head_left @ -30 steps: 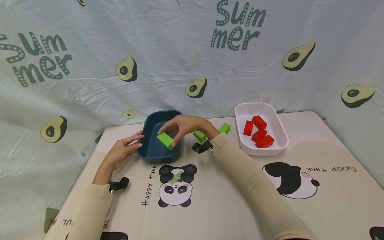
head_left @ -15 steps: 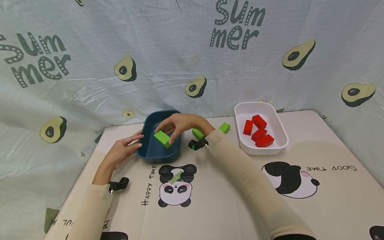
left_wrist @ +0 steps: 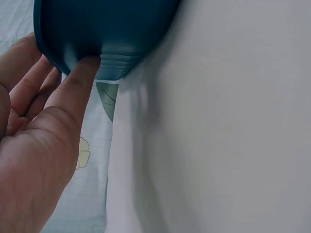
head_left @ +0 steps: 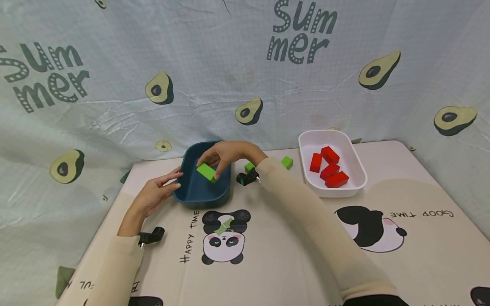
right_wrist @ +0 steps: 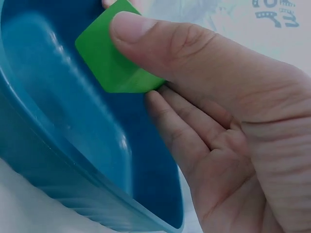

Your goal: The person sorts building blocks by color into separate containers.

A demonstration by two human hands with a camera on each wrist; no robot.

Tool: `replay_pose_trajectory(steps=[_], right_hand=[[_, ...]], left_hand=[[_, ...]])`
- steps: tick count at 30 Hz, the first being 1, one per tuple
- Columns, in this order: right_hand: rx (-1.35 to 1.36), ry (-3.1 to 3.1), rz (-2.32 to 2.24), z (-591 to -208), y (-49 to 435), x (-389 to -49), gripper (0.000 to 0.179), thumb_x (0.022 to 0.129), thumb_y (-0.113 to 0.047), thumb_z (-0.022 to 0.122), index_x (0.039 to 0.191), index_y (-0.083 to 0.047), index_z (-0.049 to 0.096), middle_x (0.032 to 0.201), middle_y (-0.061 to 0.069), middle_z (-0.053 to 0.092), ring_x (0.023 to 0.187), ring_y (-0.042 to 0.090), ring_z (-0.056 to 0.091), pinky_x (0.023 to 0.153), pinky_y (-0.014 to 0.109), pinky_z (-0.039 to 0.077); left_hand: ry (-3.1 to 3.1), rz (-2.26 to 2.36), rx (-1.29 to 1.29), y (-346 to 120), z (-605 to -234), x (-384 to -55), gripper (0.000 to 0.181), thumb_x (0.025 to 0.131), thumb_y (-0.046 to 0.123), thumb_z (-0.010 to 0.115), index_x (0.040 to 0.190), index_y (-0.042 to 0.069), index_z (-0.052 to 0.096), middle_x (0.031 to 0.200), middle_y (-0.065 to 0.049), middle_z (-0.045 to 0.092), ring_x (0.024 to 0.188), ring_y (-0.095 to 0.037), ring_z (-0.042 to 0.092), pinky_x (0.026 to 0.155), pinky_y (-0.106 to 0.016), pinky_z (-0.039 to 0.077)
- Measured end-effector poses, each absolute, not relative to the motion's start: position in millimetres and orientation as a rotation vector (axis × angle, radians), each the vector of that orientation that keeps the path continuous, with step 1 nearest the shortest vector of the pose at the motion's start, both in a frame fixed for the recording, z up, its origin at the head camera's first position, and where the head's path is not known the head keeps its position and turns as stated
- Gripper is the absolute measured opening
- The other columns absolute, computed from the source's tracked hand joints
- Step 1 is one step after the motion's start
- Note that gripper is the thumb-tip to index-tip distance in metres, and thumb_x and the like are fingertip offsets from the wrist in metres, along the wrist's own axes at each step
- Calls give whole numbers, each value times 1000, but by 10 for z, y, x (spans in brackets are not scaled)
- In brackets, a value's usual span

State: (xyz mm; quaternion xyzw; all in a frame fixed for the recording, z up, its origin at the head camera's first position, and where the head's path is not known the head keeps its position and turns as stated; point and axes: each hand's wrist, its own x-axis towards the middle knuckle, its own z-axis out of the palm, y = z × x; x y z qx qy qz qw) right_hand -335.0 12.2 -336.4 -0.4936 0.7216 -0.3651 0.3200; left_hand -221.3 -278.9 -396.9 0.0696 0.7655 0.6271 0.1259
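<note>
My right hand (head_left: 226, 154) pinches a green block (head_left: 206, 172) between thumb and fingers, over the inside of a dark blue bin (head_left: 199, 194). In the right wrist view the thumb lies across the near face of the green block (right_wrist: 109, 63), and the bin (right_wrist: 63, 141) is below it. My left hand (head_left: 156, 192) touches the bin's left side with extended fingers. Up close in the left wrist view, its thumb rests against the ridged outer wall of the bin (left_wrist: 107, 29), the other fingertips partly hidden at the rim.
Two more green blocks, one (head_left: 249, 166) partly hidden by the right wrist and another (head_left: 287, 162) behind the forearm, lie on the table (head_left: 275, 259). A white bin (head_left: 360, 187) at the right holds several red blocks (head_left: 330, 171). A printed cloth (head_left: 206, 80) hangs behind.
My right hand has shifted slightly left and away from me with the green block, staying over the blue bin. The left hand has kept its place at the bin's side.
</note>
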Motion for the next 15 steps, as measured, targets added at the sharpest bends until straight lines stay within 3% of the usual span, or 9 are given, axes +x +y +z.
replay_pose_trajectory(steps=[2,9,10,13,15], right_hand=[[-1292,1888,-973,-3380,106,-3367,69,80,0,85,143,-2,56,149,11,54,136,19,53,109,23,44],[-1256,1878,-1003,-3414,50,-3398,67,81,3,83,142,-2,56,147,10,55,136,19,53,109,23,45],[-1250,1883,-1001,-3420,41,-3402,67,81,3,83,142,-3,57,147,10,56,135,19,54,109,23,45],[-1233,1896,-982,-3428,15,-3398,66,81,2,84,141,-3,58,147,10,56,134,19,55,108,24,46],[-1232,1908,-958,-3435,-3,-3398,65,81,0,84,141,-3,58,146,10,57,132,19,56,107,24,47]], left_hand=[[2235,1821,200,-2792,-3972,-2210,59,100,14,66,152,-3,42,168,-5,22,56,0,33,72,-14,48],[2239,1825,197,-2800,-3973,-2207,59,100,14,66,152,-3,42,168,-6,22,56,1,34,57,-15,39],[2245,1823,195,-2800,-3972,-2206,59,100,14,66,152,-3,43,168,-5,23,54,-3,29,54,-18,36],[2235,1828,198,-2798,-3976,-2210,59,100,14,66,152,-3,43,168,-5,23,60,2,40,59,-13,41],[2214,1837,208,-2797,-3980,-2211,60,100,13,65,152,-3,41,168,-5,21,79,9,54,73,-6,47]])
